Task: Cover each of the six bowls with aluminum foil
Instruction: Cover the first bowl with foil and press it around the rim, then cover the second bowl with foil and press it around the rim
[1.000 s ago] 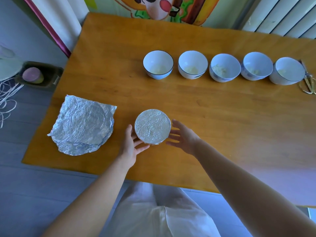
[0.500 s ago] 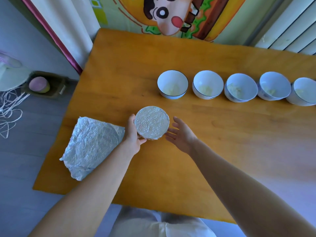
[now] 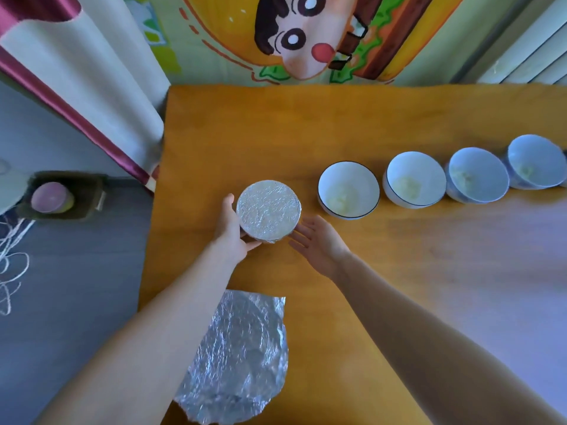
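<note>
Head view: the foil-covered bowl [image 3: 268, 211] stands upright toward the left edge of the desk [image 3: 306, 127], just beside the first of four open bowls [image 3: 348, 190], whose row runs toward the right edge. Being round, it has no long axis, and its flat foil top faces straight up. The left hand [image 3: 231, 231] cups its left side with the thumb curled up the wall. The right hand [image 3: 319, 243] is spread, straight fingertips at the bowl's near-right side; whether they touch I cannot tell. To finish well, I'd press the foil skirt snug under the rim all round, with the bowl level. A spare foil sheet [image 3: 242, 357] lies at the near edge, its length running away from it.
</note>
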`<state>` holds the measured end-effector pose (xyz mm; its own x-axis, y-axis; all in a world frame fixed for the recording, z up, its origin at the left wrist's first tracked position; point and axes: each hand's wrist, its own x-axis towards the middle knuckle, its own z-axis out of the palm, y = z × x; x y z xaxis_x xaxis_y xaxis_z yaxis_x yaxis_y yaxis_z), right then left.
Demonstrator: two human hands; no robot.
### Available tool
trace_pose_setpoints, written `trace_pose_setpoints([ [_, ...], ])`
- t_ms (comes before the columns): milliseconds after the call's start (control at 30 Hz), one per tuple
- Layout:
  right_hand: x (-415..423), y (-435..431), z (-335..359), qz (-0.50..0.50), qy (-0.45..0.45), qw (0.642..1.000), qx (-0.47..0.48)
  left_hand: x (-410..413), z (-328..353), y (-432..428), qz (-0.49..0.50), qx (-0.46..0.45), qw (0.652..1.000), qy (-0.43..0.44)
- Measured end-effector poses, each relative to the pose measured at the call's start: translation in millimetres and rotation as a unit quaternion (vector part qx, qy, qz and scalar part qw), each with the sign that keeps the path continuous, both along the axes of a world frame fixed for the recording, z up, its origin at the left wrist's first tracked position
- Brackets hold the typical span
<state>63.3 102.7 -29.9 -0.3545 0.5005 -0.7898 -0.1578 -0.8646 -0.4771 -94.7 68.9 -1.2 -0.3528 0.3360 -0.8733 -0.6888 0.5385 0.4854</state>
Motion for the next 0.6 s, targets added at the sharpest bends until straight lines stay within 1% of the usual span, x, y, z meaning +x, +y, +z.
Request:
trace_pose_setpoints([
  [167, -24.5, 19.9, -2.9, -0.031, 0.016, 0.999, 0.008, -21.6, -5.7, 21.6, 0.019, 0.042, 0.999, -0.028],
  [267, -25.9, 26.2, -3.0, -0.041, 0.030, 0.999, 0.015, -21.8, -8.5, 26.8, 0.037, 0.065, 0.997, -0.030],
  [333, -23.3, 26.4, -4.5, -0.042, 0.022, 0.999, 0.016, -17.9, -11.3, 27.4, 0.028, 0.059, 0.998, 0.011],
  [400, -14.3, 21.6, -9.0, -0.063, -0.004, 0.998, 0.005, -10.2, -14.7, 21.4, 0.021, 0.027, 0.996, 0.079],
  [500, 10.6, 13.9, -16.9, -0.165, -0.031, 0.986, -0.004, 7.0, -20.6, 4.6, 0.023, -0.022, 0.988, 0.151],
  [567, 28.3, 15.6, -19.3, -0.222, -0.051, 0.974, 0.022, 18.4, -24.0, -7.3, 0.001, -0.037, 0.984, 0.172],
  [600, 36.8, 19.2, -19.1, -0.229, -0.058, 0.971, 0.037, 24.7, -24.9, -12.6, -0.012, -0.038, 0.984, 0.176],
])
